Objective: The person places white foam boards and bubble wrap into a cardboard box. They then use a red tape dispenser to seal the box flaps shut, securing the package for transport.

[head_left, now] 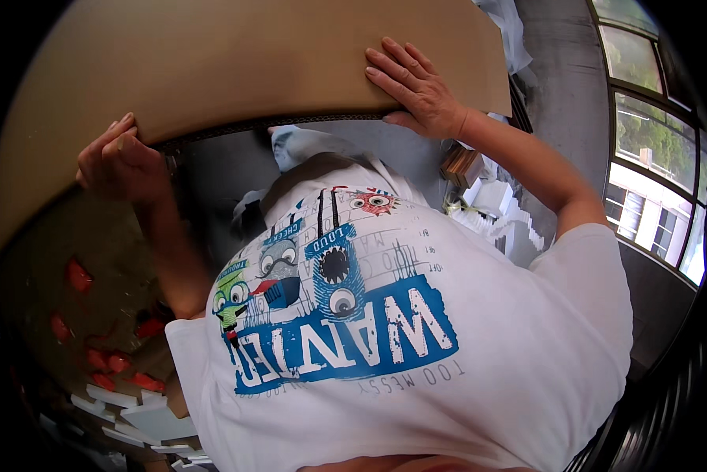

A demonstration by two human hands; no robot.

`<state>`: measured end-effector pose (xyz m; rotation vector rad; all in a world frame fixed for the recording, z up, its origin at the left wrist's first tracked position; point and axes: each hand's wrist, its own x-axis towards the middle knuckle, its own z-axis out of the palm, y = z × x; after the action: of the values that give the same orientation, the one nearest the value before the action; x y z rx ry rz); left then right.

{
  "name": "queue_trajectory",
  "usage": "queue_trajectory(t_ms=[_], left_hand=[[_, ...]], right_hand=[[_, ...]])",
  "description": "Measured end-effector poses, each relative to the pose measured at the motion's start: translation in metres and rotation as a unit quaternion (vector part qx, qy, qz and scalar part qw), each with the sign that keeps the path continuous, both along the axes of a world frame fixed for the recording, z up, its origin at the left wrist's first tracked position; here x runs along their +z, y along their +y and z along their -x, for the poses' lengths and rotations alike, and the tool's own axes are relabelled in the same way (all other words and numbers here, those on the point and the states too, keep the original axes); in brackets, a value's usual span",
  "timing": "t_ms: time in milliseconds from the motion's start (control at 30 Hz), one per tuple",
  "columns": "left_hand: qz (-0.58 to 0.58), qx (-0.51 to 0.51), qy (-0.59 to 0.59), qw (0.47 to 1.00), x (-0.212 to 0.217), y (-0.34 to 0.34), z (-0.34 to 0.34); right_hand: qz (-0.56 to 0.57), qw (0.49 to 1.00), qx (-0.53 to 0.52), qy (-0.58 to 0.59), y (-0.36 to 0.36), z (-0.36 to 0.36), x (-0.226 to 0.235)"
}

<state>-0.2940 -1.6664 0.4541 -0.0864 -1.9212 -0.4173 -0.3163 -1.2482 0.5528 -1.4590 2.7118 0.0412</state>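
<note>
- Big sheet of brown cardboard [235, 55] fills the upper part of my view, held up close in front of the chest; its lower edge runs from left-middle across to the upper right.
- My left hand [117, 161] is at the sheet's lower left edge. Fingers curled together and clamped over the edge, knuckles toward me. Fingertips are hidden behind the board.
- My right hand [412, 82] lies flat on the face of the sheet near its lower right corner. Fingers straight, slightly spread, pressed against the cardboard; thumb hooks under the lower edge, so the board is pinched between thumb and palm.
- Both forearms come up from below, well apart, one at each end of the sheet.
- White T-shirt [416, 346] with a blue cartoon print takes up the lower centre of the view, just under the cardboard's edge.
- Lower left, down on the floor: a scatter of white foam blocks [145, 413], and beside them several red pieces [109, 362] on a dark surface. Too dim to tell what the red pieces are.
- Right of the shirt, below the right forearm: a stack of white stepped foam pieces [507, 216], with a small brown bundle [459, 165] just above it.
- Far right: tall windows [656, 157], daylight and greenery outside.
</note>
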Motion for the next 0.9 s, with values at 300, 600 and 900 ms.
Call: queue_trajectory(t_ms=[300, 600, 900], left_hand=[[-0.046, 0.007, 0.047, 0.998, 0.002, -0.004, 0.013], [-0.212, 0.269, 0.029, 0.939, 0.019, 0.002, -0.014], [-0.594, 0.197, 0.025, 0.780, 0.012, -0.045, 0.026]], right_hand=[[0.018, 0.996, 0.056, -0.066, -0.061, 0.018, 0.016], [0.014, 0.976, 0.206, -0.070, -0.158, 0.035, 0.010], [0.062, 0.957, 0.274, -0.072, -0.155, 0.040, 0.001]])
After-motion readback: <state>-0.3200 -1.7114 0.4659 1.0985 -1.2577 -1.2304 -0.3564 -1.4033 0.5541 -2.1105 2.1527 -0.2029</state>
